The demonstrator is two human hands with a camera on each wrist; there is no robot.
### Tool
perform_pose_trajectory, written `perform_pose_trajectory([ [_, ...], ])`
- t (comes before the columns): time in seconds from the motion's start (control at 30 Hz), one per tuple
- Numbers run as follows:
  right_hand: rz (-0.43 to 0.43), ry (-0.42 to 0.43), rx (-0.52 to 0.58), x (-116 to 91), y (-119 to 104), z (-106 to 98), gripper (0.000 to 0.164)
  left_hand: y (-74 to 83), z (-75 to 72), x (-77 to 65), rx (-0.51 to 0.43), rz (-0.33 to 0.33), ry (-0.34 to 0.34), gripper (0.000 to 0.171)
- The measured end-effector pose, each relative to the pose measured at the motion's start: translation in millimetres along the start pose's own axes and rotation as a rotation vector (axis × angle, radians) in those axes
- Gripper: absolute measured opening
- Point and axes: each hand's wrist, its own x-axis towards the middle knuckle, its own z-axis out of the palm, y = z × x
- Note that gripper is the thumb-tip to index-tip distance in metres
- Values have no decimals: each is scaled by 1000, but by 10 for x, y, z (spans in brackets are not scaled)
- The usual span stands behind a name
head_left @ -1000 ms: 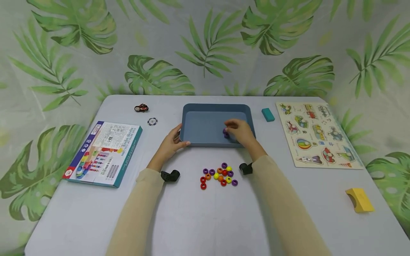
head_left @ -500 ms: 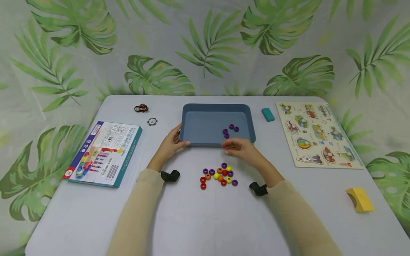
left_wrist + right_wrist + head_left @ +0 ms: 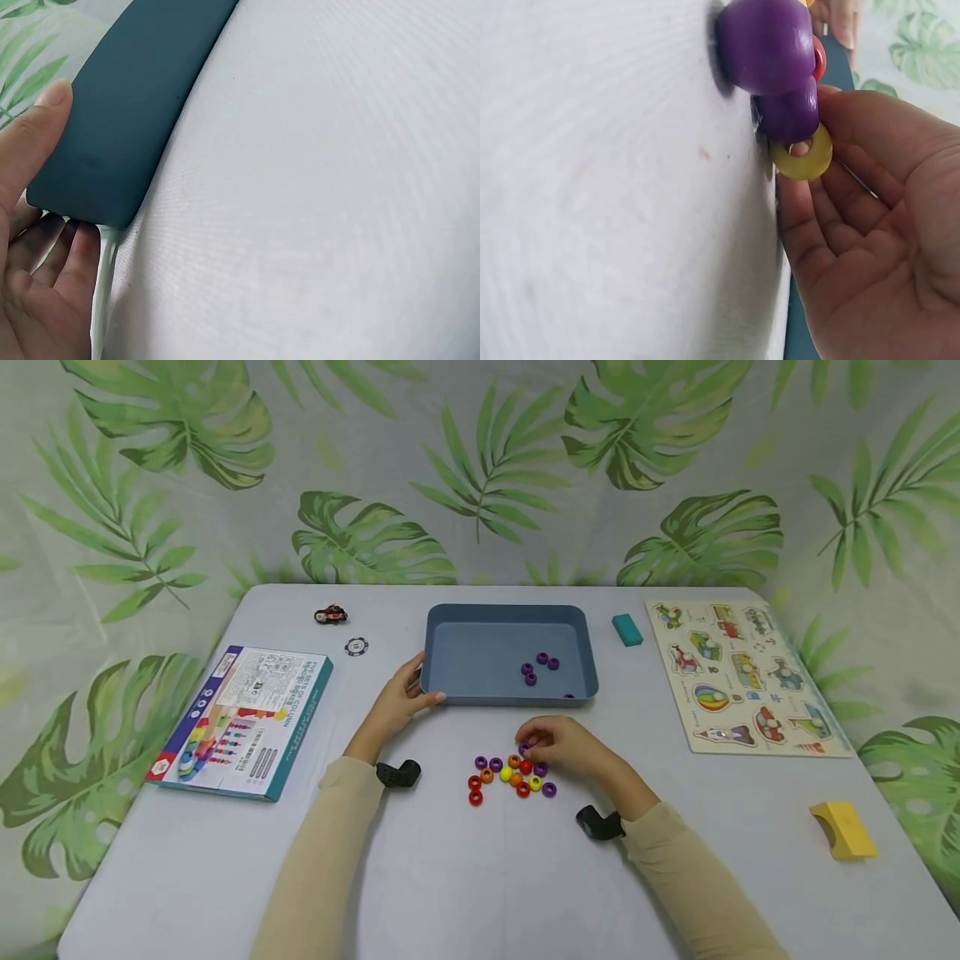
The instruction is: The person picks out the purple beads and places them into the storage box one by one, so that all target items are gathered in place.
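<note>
My left hand (image 3: 400, 697) grips the blue-grey tray (image 3: 480, 700) at its near left corner. In the left wrist view, the thumb (image 3: 54, 101) lies along the rim and the fingertips bear on the tray's end. My right hand (image 3: 566, 745) reaches down to a cluster of beads, thumb and index finger closed around a purple bead (image 3: 523, 749). The right wrist view shows a yellow bead (image 3: 817, 166) tilted on edge beside that thumb, behind two purple beads (image 3: 769, 45). Red, orange, yellow and purple beads lie at the fingertips. Several purple beads (image 3: 527, 669) sit in the tray's right half.
To the left are a boxed toy (image 3: 243, 722), a poker chip (image 3: 357, 647) and a small toy motorcycle (image 3: 331, 614). A teal block (image 3: 627, 629), a wooden picture puzzle board (image 3: 746, 677) and a yellow arched block (image 3: 843, 831) stand on the right.
My right hand has let go of purple beads inside the tray, come back toward me over the near rim, and closed its fingertips at the bead cluster. My left hand stays on the tray.
</note>
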Motion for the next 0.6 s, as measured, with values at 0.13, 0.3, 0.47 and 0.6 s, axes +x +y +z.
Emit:
perform_pose_trajectory([
  [0.13,33,32,-29,-5,-37,11,13,-1,2,-2,3,-6,0,79],
  [0.3,-8,133,-14,21,-104,-72,18,-4,-2,-5,-4,-8,-1,79],
  [0.47,-129,252,99,108,-179,-277,26,-7,-2,-11,-11,-5,-6,79],
  [0.6,-142,349,166,245,-169,-454,29,-5,-4,-10,-8,-1,-2,79],
])
